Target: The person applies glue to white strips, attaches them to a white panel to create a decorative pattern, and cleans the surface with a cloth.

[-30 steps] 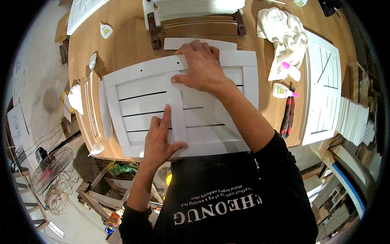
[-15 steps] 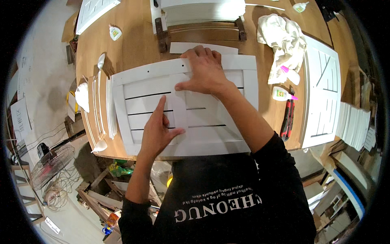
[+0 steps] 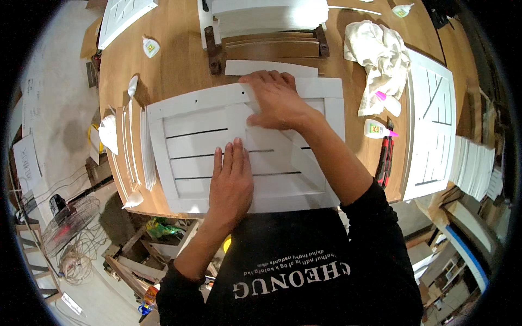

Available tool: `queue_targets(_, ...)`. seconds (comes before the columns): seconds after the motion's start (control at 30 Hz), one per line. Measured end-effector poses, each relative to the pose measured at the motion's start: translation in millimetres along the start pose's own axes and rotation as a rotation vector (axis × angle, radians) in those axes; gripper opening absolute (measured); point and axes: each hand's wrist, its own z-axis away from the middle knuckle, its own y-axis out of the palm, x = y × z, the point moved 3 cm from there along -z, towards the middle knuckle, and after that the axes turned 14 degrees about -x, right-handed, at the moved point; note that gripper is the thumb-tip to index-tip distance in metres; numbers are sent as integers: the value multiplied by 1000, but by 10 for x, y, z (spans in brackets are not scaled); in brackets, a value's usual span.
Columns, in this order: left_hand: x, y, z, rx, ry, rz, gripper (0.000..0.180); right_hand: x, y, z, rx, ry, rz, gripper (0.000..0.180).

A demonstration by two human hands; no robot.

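A white framed panel (image 3: 196, 142) with dark slots and two small holes lies flat in front of me on the wooden table. My left hand (image 3: 232, 182) rests flat on its middle strip, fingers stretched out side by side. At the panel's far edge is my right hand (image 3: 277, 100), its fingertips bent over that edge. The right thumb lies apart on the panel's face. A white strip (image 3: 266, 68) sits just beyond the far edge, partly behind the right fingers. Part of the middle strip is hidden under both hands.
To the right lie a glue bottle (image 3: 376, 129), a red-and-black cutter (image 3: 385, 158), a crumpled white cloth (image 3: 375, 46) and another white panel (image 3: 432, 125). Thin strips (image 3: 130, 146) are at the left. A stack of white boards (image 3: 269, 17) stands at the back.
My left hand has gone from thumb and forefinger spread to lying flat, farther right. My right thumb has shifted slightly right and nearer. The panel's far edge has moved slightly toward me.
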Motion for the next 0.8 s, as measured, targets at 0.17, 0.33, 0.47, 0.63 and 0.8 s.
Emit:
queue_targets(0.17, 44, -8, -48, 42, -19, 13, 52, 1, -41, -19, 52, 54, 31, 82)
queue_targets(0.33, 237, -114, -176, 24, -44, 76, 79, -69, -48, -61, 32, 12, 18, 95)
queue_targets(0.47, 375, -225, -413, 103, -31, -54, 107, -42, -160, -59, 77, 4, 121, 100)
queue_targets(0.63, 391, -171, -541, 292, 13, -33, 116, -52, -151, -31, 88, 14, 99, 101)
queue_targets(0.8, 360, -142, -488, 285, 11, 10, 117, -84, -55, 62, 18, -12, 43, 96)
